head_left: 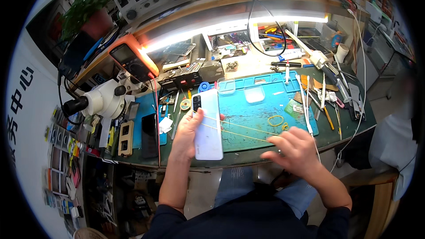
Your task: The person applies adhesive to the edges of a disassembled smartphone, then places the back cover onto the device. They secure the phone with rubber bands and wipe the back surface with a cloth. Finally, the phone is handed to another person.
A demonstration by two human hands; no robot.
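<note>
I see left hand [187,133] gripping white phone [209,139] over left edge of blue mat [248,111] | right hand [293,149] holding rubber band [239,134] taut by mat's near-right corner | I'd keep tension even, phone steady

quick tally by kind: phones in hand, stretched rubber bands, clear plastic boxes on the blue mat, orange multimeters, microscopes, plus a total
phone in hand: 1
stretched rubber band: 1, two strands showing
clear plastic boxes: 2
orange multimeter: 1
microscope: 1
total: 6
</note>
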